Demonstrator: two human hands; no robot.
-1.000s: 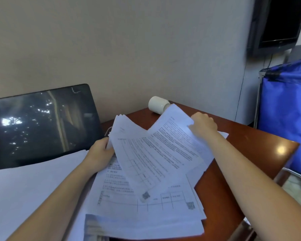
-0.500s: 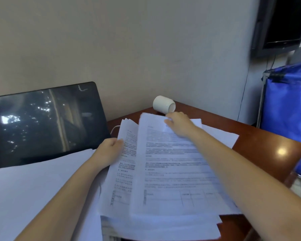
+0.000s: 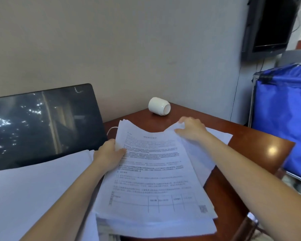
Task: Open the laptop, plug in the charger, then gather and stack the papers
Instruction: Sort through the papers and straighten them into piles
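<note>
- Left hand [image 3: 109,153] clamped on the left edge of the papers [image 3: 155,180], thumb on top; right hand [image 3: 191,129] pinches their far right corner.
- Papers sit in a rough pile on the bench [image 3: 250,148], right of the open laptop [image 3: 42,122] (white cable [image 3: 111,129] beside its corner, plug hidden).
- Step: gathering, likely near the end.
- Next, probably: square the edges and pull in the sheets jutting out at right.

The papers [image 3: 155,180], fanned out a second ago, have come together under one printed page into a rough stack (a few sheets now trail out at the right). The right hand [image 3: 192,130] has slid from the top edge's middle to the far right corner, which it grips.
</note>
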